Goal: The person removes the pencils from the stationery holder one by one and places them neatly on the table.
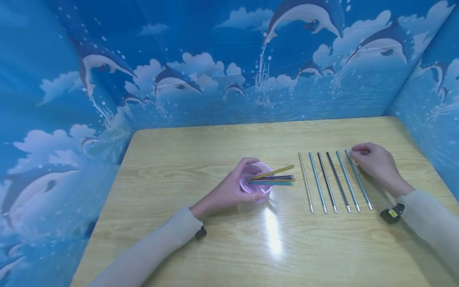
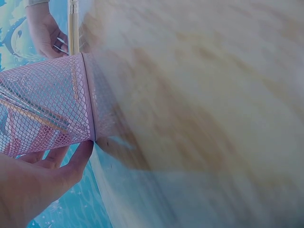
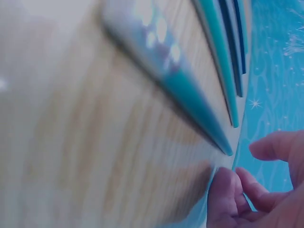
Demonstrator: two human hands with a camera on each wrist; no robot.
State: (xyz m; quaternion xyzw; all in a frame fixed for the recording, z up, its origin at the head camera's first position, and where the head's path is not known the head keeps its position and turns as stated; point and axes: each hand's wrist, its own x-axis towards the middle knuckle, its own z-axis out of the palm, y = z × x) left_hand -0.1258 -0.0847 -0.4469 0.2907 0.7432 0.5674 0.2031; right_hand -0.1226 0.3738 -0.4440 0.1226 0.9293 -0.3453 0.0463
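My left hand (image 1: 229, 191) grips a pink mesh pencil cup (image 2: 47, 104), fingers and thumb round its sides. The cup leans to the right, and several pencils (image 1: 274, 178) stick out of its mouth. To the right, several pencils lie side by side on the table, with silvery eraser ends towards me. My right hand (image 1: 378, 162) is beside the far end of the rightmost pencil, a teal one (image 1: 359, 181). In the right wrist view, a gap shows between its thumb (image 3: 270, 145) and fingers, and nothing is between them.
The wood-grain table (image 1: 172, 167) has rounded far corners. Behind it and at both sides hangs a blue dolphin-print backdrop (image 1: 215, 91). A bright light reflection lies on the tabletop in front of the cup.
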